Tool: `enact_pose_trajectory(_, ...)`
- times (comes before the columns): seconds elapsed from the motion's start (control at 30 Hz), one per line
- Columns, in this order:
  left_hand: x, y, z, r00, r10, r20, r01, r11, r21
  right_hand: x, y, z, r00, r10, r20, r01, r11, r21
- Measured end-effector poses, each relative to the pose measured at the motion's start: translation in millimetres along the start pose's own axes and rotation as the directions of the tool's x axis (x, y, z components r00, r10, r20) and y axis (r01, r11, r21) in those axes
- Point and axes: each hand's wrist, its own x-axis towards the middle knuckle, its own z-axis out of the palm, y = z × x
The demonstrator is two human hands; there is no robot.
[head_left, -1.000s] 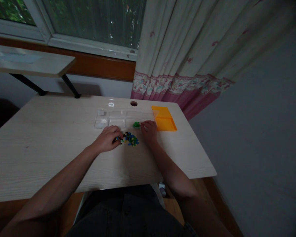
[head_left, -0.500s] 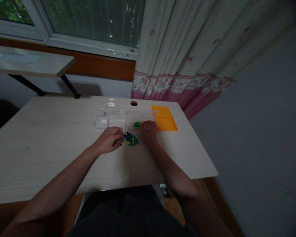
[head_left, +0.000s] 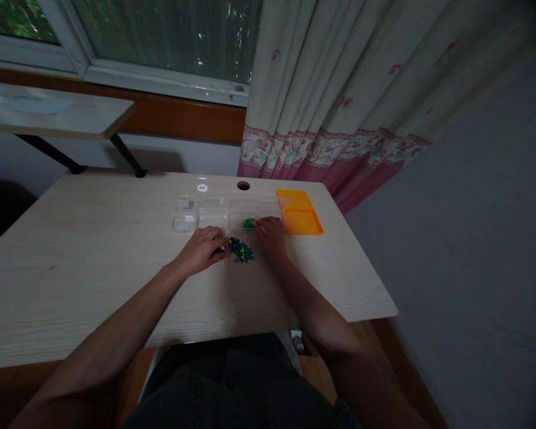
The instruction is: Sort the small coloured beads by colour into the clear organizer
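Observation:
A small heap of mixed blue, green, yellow and black pieces point(head_left: 241, 251) lies on the table between my hands. My left hand point(head_left: 204, 249) touches the heap's left edge, its fingers curled together; what they hold, if anything, is hidden. Behind the heap stands a clear plastic tray point(head_left: 213, 220) divided into compartments. Green pieces point(head_left: 249, 224) sit in one of its front compartments. At that compartment my right hand point(head_left: 271, 237) has its thumb and fingers pinched together; anything between them is too small to make out.
An orange tray point(head_left: 302, 221) lies at the right end of the clear tray, partly under or behind it. A round cable hole point(head_left: 243, 186) is in the table point(head_left: 116, 262) near its back edge. A raised shelf point(head_left: 58, 113) stands at the back left; a curtain point(head_left: 321, 95) hangs behind.
My left hand has shifted slightly right, against the heap, and pieces at its left edge are gathered closer in. My right hand stays at the green pieces.

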Motion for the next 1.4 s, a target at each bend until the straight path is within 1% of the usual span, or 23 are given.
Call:
enact_pose_trajectory(0.2,2,0,4.8,1.000,-0.015,-0.026,0.016,1.000,0.008,1,-2,0,1.000,-0.015,-0.003,0.016,1.000,0.026)
enact_pose_trajectory(0.37,4,2,8.2,0.999,-0.032,-0.042,0.032,0.999,0.007,1,-5,-1,1.000,0.006,0.009,-0.007,0.999,0.037)
enact_pose_trajectory(0.5,3,-3,10.8,0.997,-0.030,-0.073,0.030,1.000,-0.002,1,-6,-2,1.000,0.005,0.005,-0.005,1.000,0.022)
enact_pose_trajectory(0.6,0,-9,9.1,0.997,0.001,-0.079,-0.005,0.999,-0.053,1,-6,-2,1.000,-0.008,0.001,0.008,1.000,0.018)
enact_pose_trajectory(0.7,-3,-13,3.6,0.996,0.059,-0.061,-0.066,0.990,-0.126,1,-6,-2,1.000,-0.007,0.000,0.007,1.000,0.011)
enact_pose_trajectory(0.77,-5,-13,-0.3,0.996,0.078,-0.045,-0.084,0.985,-0.149,0,-5,-1,1.000,-0.006,0.005,0.006,1.000,0.010)
enact_pose_trajectory(0.9,-7,-11,-4.2,0.997,0.077,-0.013,-0.078,0.989,-0.122,0,-3,-2,1.000,-0.017,0.006,0.017,1.000,0.024)
enact_pose_trajectory(1.1,-6,-12,-2.2,0.997,0.072,0.017,-0.070,0.994,-0.085,1,-5,-4,0.999,-0.023,0.021,0.023,1.000,0.001)
enact_pose_trajectory(1.3,-6,-13,0.4,0.998,0.057,-0.001,-0.057,0.996,-0.069,1,-8,-4,1.000,-0.004,0.016,0.004,1.000,0.011)
enact_pose_trajectory(1.4,-6,-13,0.1,1.000,0.025,-0.008,-0.025,0.999,-0.045,2,-9,-4,1.000,-0.009,0.022,0.009,1.000,0.019)
